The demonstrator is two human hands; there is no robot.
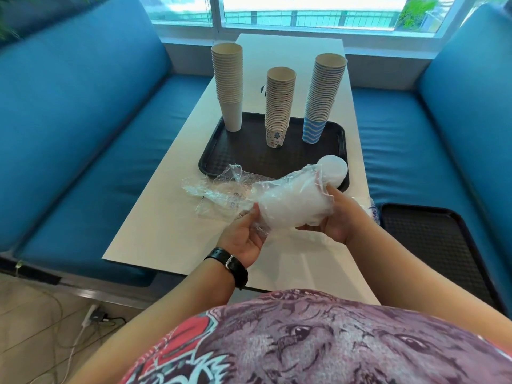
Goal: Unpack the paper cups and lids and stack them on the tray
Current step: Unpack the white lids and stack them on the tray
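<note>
The sleeve of lids [293, 200] is gripped by both hands [243, 239] [336, 217] over the tray's [221, 151] near edge, where lids could be spilled if the loose plastic slips.

**Both hands closed on the bag**

Our 2 forearms reach forward. Our left hand [243, 238], watch [228, 263] on its wrist, pinches the plastic bag's [291, 203] near end; our right hand [336, 217] cups the bag from the opposite side, fingers curled beneath.

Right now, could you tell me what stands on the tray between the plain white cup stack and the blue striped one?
In the head view, a shorter patterned cup stack stands between the white stack and the blue striped stack.
</note>
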